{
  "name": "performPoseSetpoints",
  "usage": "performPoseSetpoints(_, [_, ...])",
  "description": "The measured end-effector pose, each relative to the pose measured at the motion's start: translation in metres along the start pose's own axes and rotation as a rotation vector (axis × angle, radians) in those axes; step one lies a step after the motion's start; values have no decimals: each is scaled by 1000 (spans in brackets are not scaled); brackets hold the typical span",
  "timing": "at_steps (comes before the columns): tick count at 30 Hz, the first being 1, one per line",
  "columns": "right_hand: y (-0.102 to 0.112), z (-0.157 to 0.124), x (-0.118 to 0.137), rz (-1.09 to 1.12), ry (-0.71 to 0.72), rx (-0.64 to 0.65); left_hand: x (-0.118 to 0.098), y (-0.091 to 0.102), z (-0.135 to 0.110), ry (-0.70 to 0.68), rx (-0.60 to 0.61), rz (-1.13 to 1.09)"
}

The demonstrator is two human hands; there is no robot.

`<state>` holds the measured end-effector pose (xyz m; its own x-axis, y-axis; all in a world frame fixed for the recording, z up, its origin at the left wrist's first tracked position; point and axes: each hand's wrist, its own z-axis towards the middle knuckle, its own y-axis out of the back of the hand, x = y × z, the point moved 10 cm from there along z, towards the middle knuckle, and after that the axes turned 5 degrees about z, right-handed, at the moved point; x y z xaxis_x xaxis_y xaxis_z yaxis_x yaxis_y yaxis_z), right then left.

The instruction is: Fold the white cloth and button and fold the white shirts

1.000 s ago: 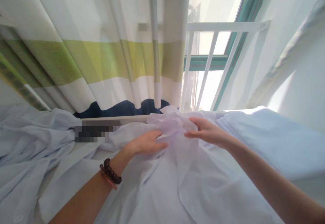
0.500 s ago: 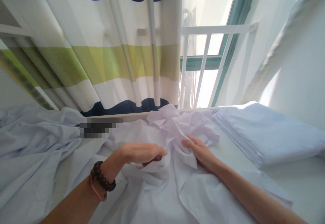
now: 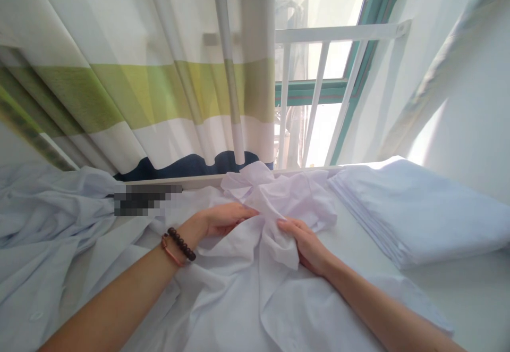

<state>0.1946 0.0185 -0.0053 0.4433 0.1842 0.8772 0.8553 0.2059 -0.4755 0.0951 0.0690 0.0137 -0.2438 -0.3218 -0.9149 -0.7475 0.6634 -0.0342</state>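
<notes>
A white shirt point(image 3: 235, 309) lies spread in front of me, its far part bunched into folds. My right hand point(image 3: 308, 243) grips this bunched cloth from the right, thumb on top and the other fingers largely hidden. From the left, my left hand point(image 3: 227, 219) pinches the same bunch, its fingertips partly covered by fabric. A dark bead bracelet point(image 3: 181, 243) and a thin reddish band circle my left wrist. Beyond both hands, a crumpled part of the cloth point(image 3: 295, 195) rests near the far edge.
Folded white cloth point(image 3: 422, 214) is stacked at the right. Another rumpled white garment point(image 3: 43, 214) with a button lies at the left, beside a dark blurred-out patch point(image 3: 145, 199). Behind stand a striped curtain point(image 3: 171, 91), a white railing point(image 3: 319, 34) and a window.
My left hand has moved forward and now pinches the bunched cloth close to my right hand. My right hand keeps its hold. The view has shifted slightly.
</notes>
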Motion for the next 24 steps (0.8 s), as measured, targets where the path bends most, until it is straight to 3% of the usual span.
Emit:
performPoseSetpoints(3, [-17,-5,7,-282,81,137,17,-27,-1,25,125,18])
performPoseSetpoints(6, [-26,-9,12,-413,137,193,28,-29,-12,-4,114,-41])
performPoseSetpoints(9, [-24,-8,8,-372,104,173,36,-18,-28,-45,8,-130])
performPoseSetpoints(13, [-18,-7,4,-299,64,107,39,4,-43,-178,-234,-66])
performPoseSetpoints(15, [-20,-8,3,-262,45,91,39,8,-45,-241,-294,-38])
performPoseSetpoints(19, [-22,-12,-4,-183,-18,89,40,-1,-45,-309,-188,-57])
performPoseSetpoints(24, [-16,-13,-16,-6,-92,65,42,-12,-52,-247,-53,-68])
